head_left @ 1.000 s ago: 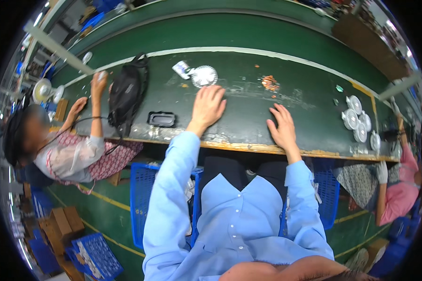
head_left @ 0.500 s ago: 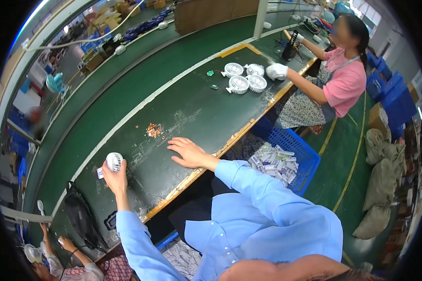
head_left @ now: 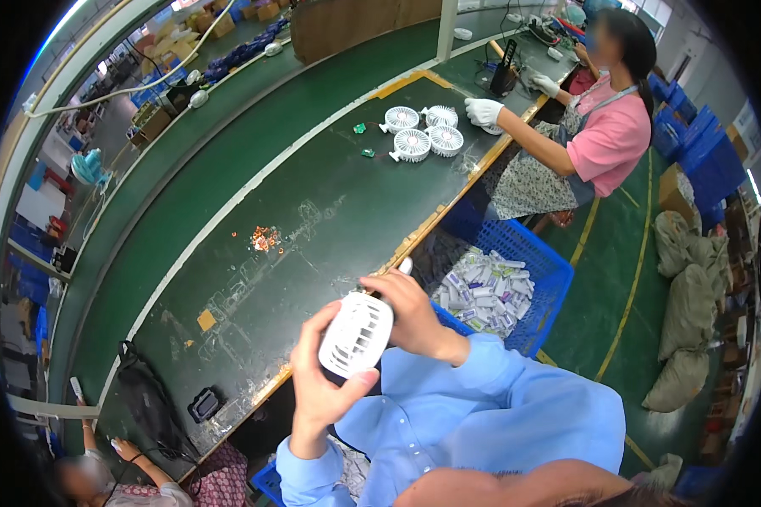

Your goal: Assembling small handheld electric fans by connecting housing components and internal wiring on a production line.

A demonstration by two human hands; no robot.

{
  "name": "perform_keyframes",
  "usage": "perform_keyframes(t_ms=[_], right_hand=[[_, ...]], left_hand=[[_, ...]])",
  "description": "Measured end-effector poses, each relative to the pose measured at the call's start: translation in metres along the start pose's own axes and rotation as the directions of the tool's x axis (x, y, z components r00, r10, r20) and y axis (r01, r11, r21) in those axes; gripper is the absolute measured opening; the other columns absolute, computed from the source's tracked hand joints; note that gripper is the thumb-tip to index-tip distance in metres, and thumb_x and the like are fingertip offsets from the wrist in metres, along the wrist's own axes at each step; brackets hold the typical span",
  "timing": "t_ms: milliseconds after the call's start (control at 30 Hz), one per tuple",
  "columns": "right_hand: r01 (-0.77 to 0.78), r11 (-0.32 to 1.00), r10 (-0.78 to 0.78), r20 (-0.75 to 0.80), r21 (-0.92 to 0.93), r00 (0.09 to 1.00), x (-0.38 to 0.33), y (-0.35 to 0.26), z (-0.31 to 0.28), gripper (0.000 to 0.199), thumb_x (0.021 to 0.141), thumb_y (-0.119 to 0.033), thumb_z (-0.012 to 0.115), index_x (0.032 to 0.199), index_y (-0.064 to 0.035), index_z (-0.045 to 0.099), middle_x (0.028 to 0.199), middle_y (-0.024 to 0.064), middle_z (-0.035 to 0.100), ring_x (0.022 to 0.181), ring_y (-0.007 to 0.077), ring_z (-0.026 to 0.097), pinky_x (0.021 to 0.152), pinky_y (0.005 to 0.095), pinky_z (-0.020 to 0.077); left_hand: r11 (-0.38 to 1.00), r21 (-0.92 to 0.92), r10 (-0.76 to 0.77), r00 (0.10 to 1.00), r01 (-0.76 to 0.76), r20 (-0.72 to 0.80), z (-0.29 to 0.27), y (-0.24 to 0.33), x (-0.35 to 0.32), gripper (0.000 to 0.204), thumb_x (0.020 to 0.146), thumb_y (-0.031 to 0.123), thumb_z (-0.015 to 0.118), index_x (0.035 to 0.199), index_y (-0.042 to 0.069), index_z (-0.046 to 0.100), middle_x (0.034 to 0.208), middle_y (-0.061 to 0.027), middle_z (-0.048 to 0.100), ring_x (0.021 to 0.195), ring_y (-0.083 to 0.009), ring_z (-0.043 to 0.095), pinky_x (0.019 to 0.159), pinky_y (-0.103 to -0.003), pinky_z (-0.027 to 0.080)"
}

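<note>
My left hand [head_left: 328, 384] grips a white round fan head [head_left: 357, 336] with a slotted grille, held tilted above the table's near edge. Close against its far right side is my right hand [head_left: 414, 314], fingers curled in. A white rounded tip [head_left: 406, 265] shows just beyond those knuckles; whether it belongs to something in that hand is hidden. On the dark green table [head_left: 254, 291] lie a scatter of small copper-coloured pieces [head_left: 265, 239] and a small yellow square [head_left: 206, 319].
Several white fan heads [head_left: 412, 145] with small green boards lie farther along, by a co-worker's gloved hand [head_left: 484, 111]. A blue basket [head_left: 552, 291] of white cylindrical pieces stands below the table edge. A black bag [head_left: 148, 393] and black holder [head_left: 205, 405] lie at left.
My left hand has lifted the fan head off the table and brought it toward me. My right hand has left the tabletop and curled in beside it. The yellow square now shows.
</note>
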State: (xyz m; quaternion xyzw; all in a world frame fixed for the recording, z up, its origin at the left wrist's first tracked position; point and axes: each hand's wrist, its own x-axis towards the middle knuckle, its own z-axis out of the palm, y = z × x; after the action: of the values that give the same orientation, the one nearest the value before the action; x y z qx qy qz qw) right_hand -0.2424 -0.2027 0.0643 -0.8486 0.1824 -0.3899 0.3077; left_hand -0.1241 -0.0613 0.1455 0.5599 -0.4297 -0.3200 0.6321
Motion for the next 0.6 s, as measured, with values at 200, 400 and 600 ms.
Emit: perform_keyframes(t_ms=[200,400,600], right_hand=[[-0.45,0.673,0.299,0.341,0.587,0.891,-0.075,0.014,0.001,0.036,0.087,-0.001,0.064,0.123,-0.0015,0.06,0.119,0.0098,0.063,0.109,0.0197,0.061,0.097,0.0333,0.0473],[-0.696,0.232,0.186,0.671,0.68,0.717,-0.095,0.012,0.011,0.017,0.095,-0.006,0.056,0.107,0.0001,0.066,0.103,0.0082,0.07,0.094,0.0096,0.063,0.081,0.0255,0.0488],[-0.844,0.076,-0.049,0.848,0.53,0.528,-0.073,0.02,-0.006,0.018,0.092,-0.013,0.056,0.102,-0.0004,0.063,0.094,0.0094,0.07,0.084,0.0113,0.063,0.075,0.025,0.0474]], left_hand=[[0.903,-0.33,-0.245,0.961,0.275,0.13,0.025,-0.026,-0.025,0.088,0.075,0.051,0.075,0.135,-0.006,0.045,0.123,-0.0139,0.059,0.113,-0.0198,0.059,0.097,-0.033,0.046],[0.92,-0.339,-0.274,0.941,0.197,-0.198,0.0,-0.056,-0.071,0.095,0.075,0.07,0.067,0.13,-0.005,0.049,0.122,-0.0129,0.061,0.114,-0.0218,0.059,0.099,-0.036,0.045],[0.82,-0.521,-0.5,0.74,0.238,-0.449,-0.025,-0.111,-0.093,0.064,0.103,0.055,0.033,0.133,0.003,0.053,0.128,-0.0094,0.062,0.119,-0.0221,0.058,0.103,-0.037,0.044]])
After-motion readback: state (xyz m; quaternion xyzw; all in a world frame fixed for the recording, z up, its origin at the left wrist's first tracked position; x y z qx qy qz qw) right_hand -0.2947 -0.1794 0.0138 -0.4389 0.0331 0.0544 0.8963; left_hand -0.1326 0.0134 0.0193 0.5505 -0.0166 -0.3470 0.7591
